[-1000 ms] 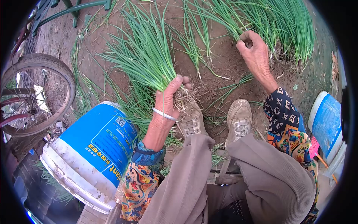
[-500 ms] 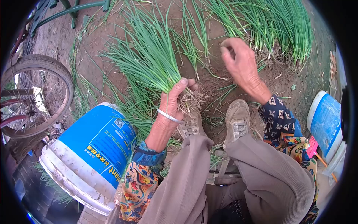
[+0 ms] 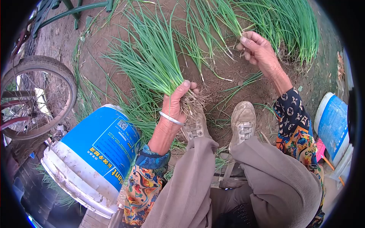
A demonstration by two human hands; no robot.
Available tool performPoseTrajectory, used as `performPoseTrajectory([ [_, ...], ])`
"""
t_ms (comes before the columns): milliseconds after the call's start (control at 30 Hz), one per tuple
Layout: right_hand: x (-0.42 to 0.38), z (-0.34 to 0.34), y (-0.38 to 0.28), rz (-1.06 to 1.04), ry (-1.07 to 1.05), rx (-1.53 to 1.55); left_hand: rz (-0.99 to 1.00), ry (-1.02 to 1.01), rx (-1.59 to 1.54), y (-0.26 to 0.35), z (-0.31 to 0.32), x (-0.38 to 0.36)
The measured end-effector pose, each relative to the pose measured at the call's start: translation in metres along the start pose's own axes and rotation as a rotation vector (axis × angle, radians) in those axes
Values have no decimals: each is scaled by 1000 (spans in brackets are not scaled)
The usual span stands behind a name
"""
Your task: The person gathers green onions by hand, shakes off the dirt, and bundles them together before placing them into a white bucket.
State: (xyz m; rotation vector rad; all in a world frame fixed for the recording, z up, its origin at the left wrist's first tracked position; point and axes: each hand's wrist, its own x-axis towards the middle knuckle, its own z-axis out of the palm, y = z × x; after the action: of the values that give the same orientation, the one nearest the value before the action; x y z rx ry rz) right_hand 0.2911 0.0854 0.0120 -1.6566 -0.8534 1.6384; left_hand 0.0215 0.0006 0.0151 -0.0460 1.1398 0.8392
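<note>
A thick bunch of spring onions (image 3: 157,62) is gripped near its base by my left hand (image 3: 176,100). The bunch's tangled roots (image 3: 193,102) hang out below my fingers, above my left shoe. My right hand (image 3: 260,51) pinches the white lower ends of a small clump of spring onions (image 3: 230,19), whose leaves point away from me. Just right of that hand lies a large pile of spring onions (image 3: 292,28), roots toward me. A few loose stalks (image 3: 195,51) rest on the soil between my two hands.
A blue and white bucket (image 3: 99,148) stands at my left, beside a bicycle wheel (image 3: 38,97). Another blue bucket (image 3: 332,121) is at the right, near a pink object (image 3: 320,149). Green metal legs (image 3: 74,11) show at the top left. My shoes (image 3: 243,121) are on the soil.
My right hand has moved forward and slightly right, from above the soil to the small clump, and its fingers have closed on the stalk ends. The left hand keeps its bunch, nearly still.
</note>
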Motion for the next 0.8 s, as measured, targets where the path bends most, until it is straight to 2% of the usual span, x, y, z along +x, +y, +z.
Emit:
performPoseTrajectory([
  [67,3,-2,5,47,94,-216,4,5,10,0,1,0],
  [167,-6,13,3,-40,99,-177,23,-42,45,1,1,0],
  [200,-1,14,6,-41,73,-268,26,-39,44,0,1,0],
  [300,3,23,17,-259,131,-889,35,-35,45,1,1,1],
  [333,4,25,15,-164,75,-884,32,-34,41,0,1,1],
  [433,6,27,12,-154,72,-1009,17,-41,32,-2,-1,2],
  [467,9,23,12,-141,43,-970,22,-42,30,-1,-2,2],
  [567,1,16,1,59,-40,-368,30,-17,52,0,0,1],
  [600,-6,18,3,-23,-24,-198,7,9,34,0,2,0],
  [700,-9,21,18,83,40,-28,38,-40,40,1,3,1],
  [733,-6,18,24,137,8,143,36,-34,36,1,2,2],
  [800,-17,25,12,95,-74,248,31,-22,24,0,-1,3],
])
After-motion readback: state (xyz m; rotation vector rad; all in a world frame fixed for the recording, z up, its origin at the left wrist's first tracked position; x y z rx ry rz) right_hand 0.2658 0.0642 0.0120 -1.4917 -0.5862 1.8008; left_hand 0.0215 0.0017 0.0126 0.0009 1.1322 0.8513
